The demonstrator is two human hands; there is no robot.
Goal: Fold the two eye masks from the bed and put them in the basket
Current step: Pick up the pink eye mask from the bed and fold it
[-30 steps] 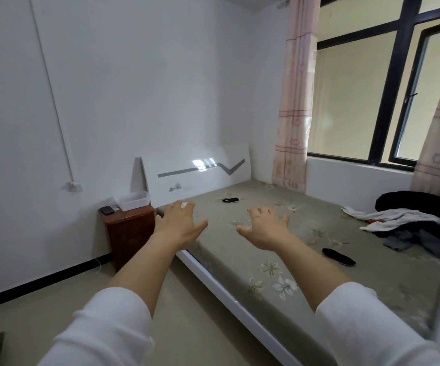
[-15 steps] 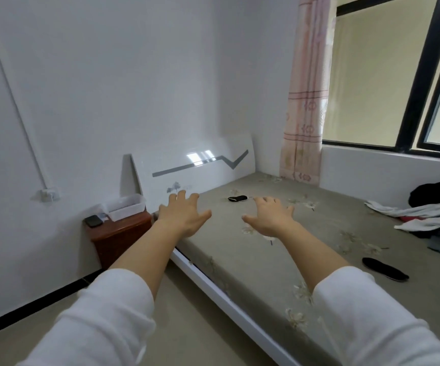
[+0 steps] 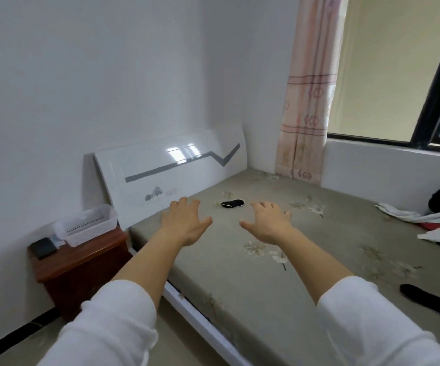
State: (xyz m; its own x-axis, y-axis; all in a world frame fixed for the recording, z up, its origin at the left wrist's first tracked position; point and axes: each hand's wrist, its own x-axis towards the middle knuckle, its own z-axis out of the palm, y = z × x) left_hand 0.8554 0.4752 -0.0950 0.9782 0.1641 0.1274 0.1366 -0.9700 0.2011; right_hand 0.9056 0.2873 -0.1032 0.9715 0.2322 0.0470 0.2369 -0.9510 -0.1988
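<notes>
Two black eye masks lie on the grey flowered bed (image 3: pixel 240 281). One eye mask (image 3: pixel 232 203) is near the headboard, between and beyond my hands. The other eye mask (image 3: pixel 428 303) lies flat at the lower right. A white perforated basket (image 3: pixel 87 224) stands on the brown nightstand left of the bed. My left hand (image 3: pixel 184 223) and my right hand (image 3: pixel 269 223) are stretched out over the bed, palms down, fingers spread, holding nothing.
The nightstand (image 3: pixel 81 262) also carries a black phone-like object (image 3: pixel 43 248). A white headboard (image 3: pixel 171 175) leans against the wall. A pile of white, black and red clothes (image 3: pixel 437 220) lies at the bed's right. Curtain (image 3: pixel 308 101) and window stand behind.
The view has moved closer to the bed and turned left. The near-headboard mask, basket and nightstand look larger; the clothes pile has slid toward the right edge. Both hands stay spread.
</notes>
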